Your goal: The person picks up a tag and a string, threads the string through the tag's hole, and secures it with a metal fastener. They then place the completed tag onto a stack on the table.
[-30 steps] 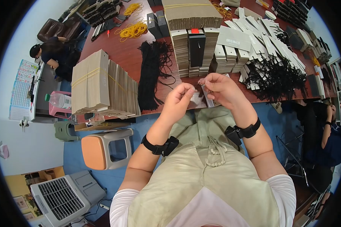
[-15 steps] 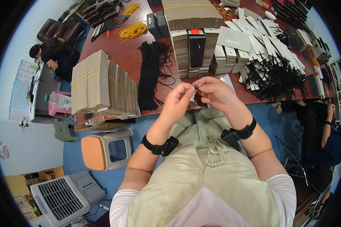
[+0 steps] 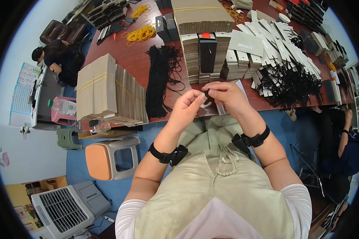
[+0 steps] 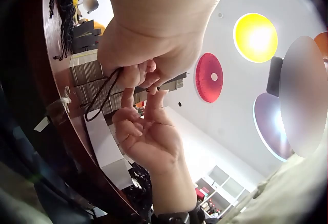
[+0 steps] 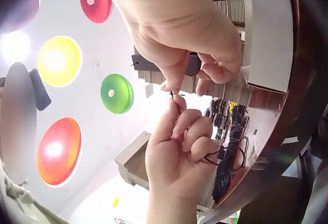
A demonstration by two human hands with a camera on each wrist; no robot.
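— What have your hands got hold of?

— My left hand (image 3: 189,104) pinches a thin black cord (image 4: 102,95) between thumb and fingertips, the other fingers curled in; the cord's loop hangs below that hand. My right hand (image 3: 226,95) pinches the cord's upper end between thumb and forefinger, its remaining fingers loosely bent. The two sets of fingertips almost touch.

— Where is that, relative to the table?

— Just over the near edge of the brown table (image 3: 131,59), in front of my apron (image 3: 211,187).

— And what lies close by?

— A white card (image 3: 223,105) on the near edge, under my right hand. Beyond my hands stand stacks of printed tags (image 3: 207,55). A bundle of black cords (image 3: 159,75) lies left of them, and banded cardboard stacks (image 3: 103,89) sit at the table's left near corner. Tags already strung with black cords (image 3: 291,75) spread toward the right edge. Yellow rubber bands (image 3: 141,32) lie farther back.
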